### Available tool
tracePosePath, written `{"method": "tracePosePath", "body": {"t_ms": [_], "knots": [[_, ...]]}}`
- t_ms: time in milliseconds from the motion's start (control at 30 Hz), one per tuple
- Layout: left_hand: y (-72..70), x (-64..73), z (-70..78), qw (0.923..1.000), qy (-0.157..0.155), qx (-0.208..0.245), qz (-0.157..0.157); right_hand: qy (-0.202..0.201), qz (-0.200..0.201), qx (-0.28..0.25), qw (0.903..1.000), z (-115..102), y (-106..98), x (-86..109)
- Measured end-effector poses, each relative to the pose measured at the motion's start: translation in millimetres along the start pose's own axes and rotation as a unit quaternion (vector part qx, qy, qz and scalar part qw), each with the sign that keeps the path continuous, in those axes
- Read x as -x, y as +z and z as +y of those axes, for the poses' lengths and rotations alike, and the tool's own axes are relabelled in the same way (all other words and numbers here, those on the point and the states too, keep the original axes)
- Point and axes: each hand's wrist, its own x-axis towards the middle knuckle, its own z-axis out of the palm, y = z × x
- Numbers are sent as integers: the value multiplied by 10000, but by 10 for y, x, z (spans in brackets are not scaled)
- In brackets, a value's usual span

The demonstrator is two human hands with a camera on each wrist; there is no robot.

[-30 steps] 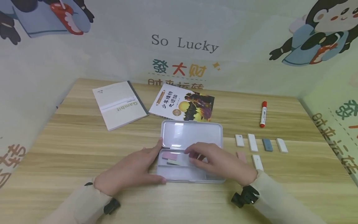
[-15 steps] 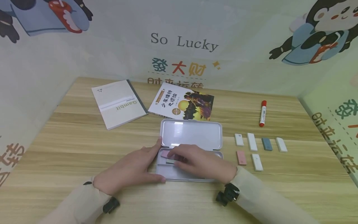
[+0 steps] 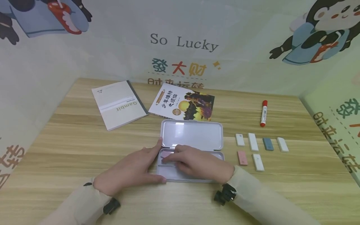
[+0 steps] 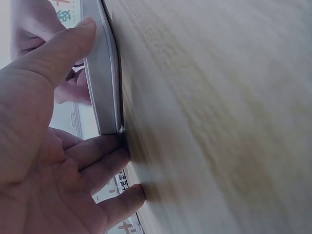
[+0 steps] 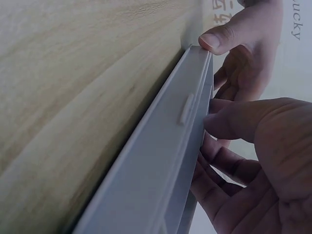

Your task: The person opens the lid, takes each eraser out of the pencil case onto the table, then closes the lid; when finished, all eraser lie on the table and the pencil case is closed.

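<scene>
A white pencil case (image 3: 192,134) lies opened on the table, its lid tipped back. My left hand (image 3: 132,170) holds it steady at the left end, thumb at the front corner and index finger by the hinge. In the left wrist view the thumb lies on the case's rim and the other fingers rest along its end and on the table. My right hand (image 3: 197,162) is inside the case's back compartment, index finger stretched out onto a pink eraser (image 3: 166,154) there. The right hand covers most of the compartment, so anything under its palm is hidden.
Right of the case lie several white erasers (image 3: 253,142), a blue eraser (image 3: 268,144) and another pink eraser (image 3: 242,158). Behind them is a red marker (image 3: 263,113). A notebook (image 3: 119,104) and a picture-covered book (image 3: 182,102) lie behind the case.
My right hand has moved left inside the case and now stretches its index finger over the pink eraser. The pale green piece beside it has gone out of sight. My left hand stays put.
</scene>
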Motion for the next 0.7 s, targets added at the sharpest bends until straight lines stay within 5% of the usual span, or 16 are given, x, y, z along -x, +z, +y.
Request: {"method": "tracePosePath", "body": {"t_ms": [367, 700], "knots": [[7, -6, -4, 10000, 4, 43, 20, 237, -129, -296, 9992, 6, 1, -4], [0, -21, 3, 10000, -20, 43, -1, 302, 221, -629, 9973, 21, -11, 22]]}}
